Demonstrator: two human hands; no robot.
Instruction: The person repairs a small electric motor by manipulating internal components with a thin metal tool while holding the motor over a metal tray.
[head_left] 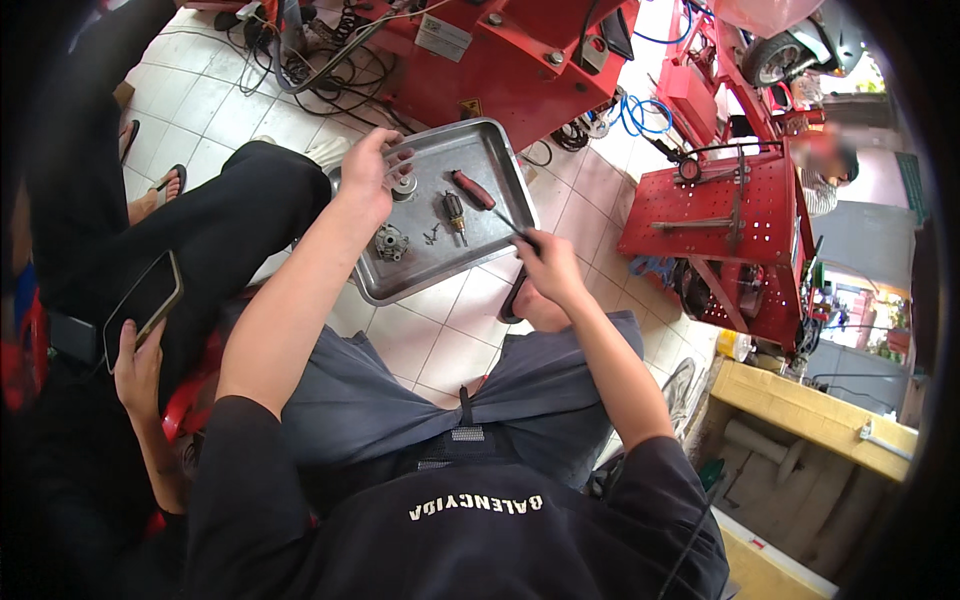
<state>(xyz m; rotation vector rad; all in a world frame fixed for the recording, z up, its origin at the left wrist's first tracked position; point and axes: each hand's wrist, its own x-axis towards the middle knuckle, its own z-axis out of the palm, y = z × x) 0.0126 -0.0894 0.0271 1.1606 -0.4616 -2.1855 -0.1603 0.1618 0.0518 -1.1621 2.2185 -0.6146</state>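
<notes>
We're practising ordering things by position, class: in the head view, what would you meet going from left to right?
Phone, left hand, black-and-brass part, right hand, red perforated panel.

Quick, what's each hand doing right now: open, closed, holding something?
Left hand: fingers partly curled over the metal tray; whether it holds anything cannot be told.
Right hand: closed, holding the dark end of a thin tool.
</notes>
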